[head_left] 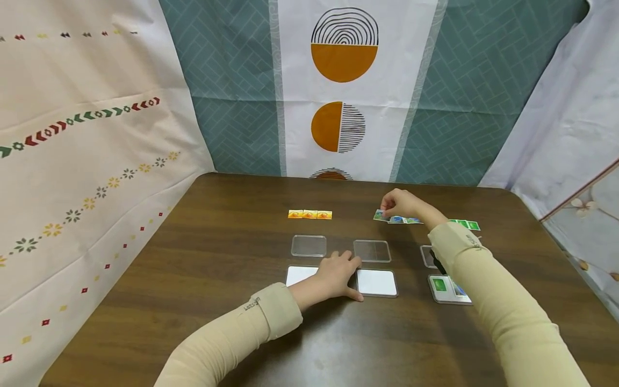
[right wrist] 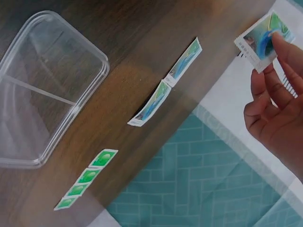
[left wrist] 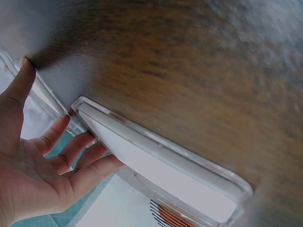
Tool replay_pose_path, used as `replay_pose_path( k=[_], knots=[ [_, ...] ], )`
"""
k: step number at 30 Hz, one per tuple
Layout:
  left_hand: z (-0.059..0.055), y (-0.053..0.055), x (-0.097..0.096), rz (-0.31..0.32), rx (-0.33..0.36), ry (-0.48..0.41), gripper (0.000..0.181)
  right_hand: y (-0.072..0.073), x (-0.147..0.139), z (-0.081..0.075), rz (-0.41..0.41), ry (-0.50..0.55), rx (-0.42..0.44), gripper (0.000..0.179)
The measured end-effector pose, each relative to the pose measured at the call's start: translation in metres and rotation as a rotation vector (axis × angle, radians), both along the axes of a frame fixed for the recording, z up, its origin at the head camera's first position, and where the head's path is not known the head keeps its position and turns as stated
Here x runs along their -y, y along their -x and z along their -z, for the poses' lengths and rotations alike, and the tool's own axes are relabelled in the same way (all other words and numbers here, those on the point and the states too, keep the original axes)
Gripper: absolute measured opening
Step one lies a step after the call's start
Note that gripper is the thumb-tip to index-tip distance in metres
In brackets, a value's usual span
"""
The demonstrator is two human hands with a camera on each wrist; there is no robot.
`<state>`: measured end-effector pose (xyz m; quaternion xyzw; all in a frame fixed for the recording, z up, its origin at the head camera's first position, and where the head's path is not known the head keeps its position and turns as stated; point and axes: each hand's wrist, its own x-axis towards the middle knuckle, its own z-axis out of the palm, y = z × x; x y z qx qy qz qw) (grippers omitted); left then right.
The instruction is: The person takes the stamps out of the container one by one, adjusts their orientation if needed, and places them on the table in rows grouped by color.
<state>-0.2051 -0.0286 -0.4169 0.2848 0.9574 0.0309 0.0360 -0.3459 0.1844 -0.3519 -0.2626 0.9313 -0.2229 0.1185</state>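
My right hand [head_left: 400, 204] pinches a postage stamp [right wrist: 255, 45] with a blue and green picture between thumb and fingers at the back of the table. Two like blue-green stamps [right wrist: 184, 61] lie on the wood beside it. Between two clear plastic cases with white inserts, my left hand [head_left: 332, 277] rests with its fingers spread. Its thumb lies at the near left corner of the middle case [head_left: 377, 283]. The other fingertips reach along the edge of the left case [left wrist: 161, 163], which the hand partly covers in the head view.
Three orange stamps [head_left: 310, 214] lie in a row at the back. Several green stamps [right wrist: 88, 176] form a row farther right. Clear lids [head_left: 308, 246] stand behind the cases. Under my right forearm, a case [head_left: 440, 297] contains a green and a blue stamp.
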Motion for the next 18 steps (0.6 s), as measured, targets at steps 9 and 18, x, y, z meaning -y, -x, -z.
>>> replay_pose_path(
  k=[9,18],
  knots=[
    [0.002,0.000,0.000,0.000,0.007,-0.007,0.067,0.015,0.004,0.016,-0.015,-0.051,0.030,0.008],
    [0.000,0.000,0.000,-0.005,0.022,-0.011,0.067,0.024,0.008,0.031,-0.051,-0.061,0.028,0.009]
  ],
)
